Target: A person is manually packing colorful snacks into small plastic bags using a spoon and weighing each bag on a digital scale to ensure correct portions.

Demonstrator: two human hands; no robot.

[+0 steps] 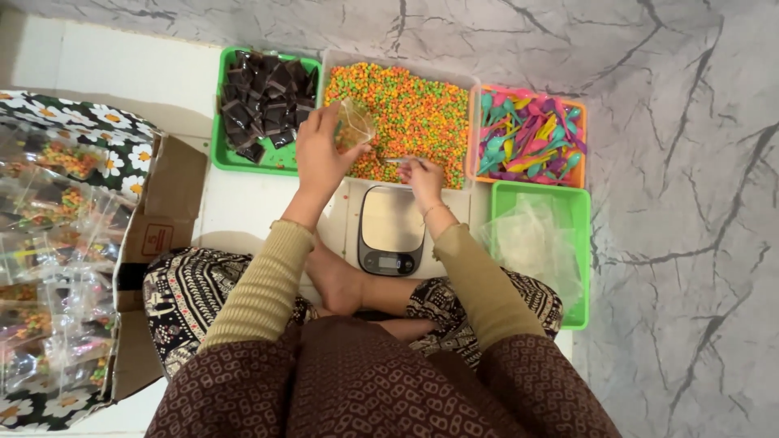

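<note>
The left hand [318, 154] pinched a small clear bag [355, 126] open over the tray [398, 61] of orange-and-green sweets [414, 113]. The right hand [422, 174] gripped a spoon [399, 161] at that tray's near edge.

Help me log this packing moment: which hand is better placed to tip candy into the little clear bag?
Probably the right hand: it holds a spoon at the tray of coloured candy, beside the clear bag that the left hand holds up.
</note>
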